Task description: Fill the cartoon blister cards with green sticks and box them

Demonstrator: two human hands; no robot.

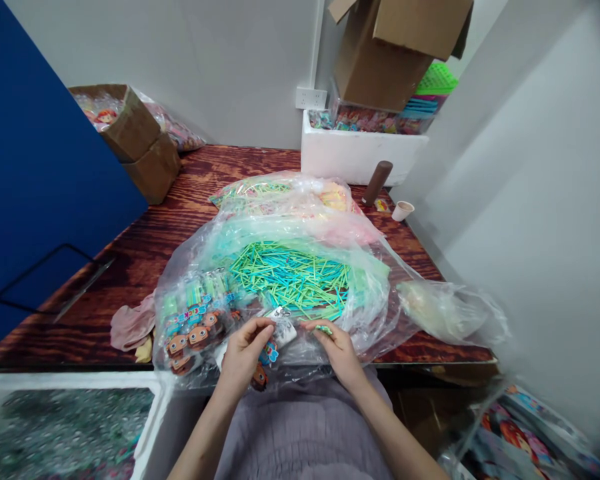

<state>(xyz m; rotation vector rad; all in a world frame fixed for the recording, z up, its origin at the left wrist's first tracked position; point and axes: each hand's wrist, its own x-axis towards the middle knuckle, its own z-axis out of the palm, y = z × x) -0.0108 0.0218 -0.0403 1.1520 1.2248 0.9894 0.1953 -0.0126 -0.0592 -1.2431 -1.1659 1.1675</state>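
Observation:
At the near edge of the wooden table (145, 247), my left hand (243, 357) pinches a small clear packet (284, 328) with a cartoon charm below it. My right hand (337, 350) is closed on a thin green stick (324, 329) right beside the packet. Just beyond both hands lies a big clear plastic bag (380, 267) full of green and blue sticks (290, 277). A row of packed cartoon-figure toppers (193, 327) lies to the left of my left hand.
Cardboard boxes (135, 137) stand at the far left, a white foam box (355, 157) with a cardboard box on it at the back. A brown cylinder (377, 181) and a small paper cup (403, 211) stand at back right. A white bin (70, 420) sits at lower left.

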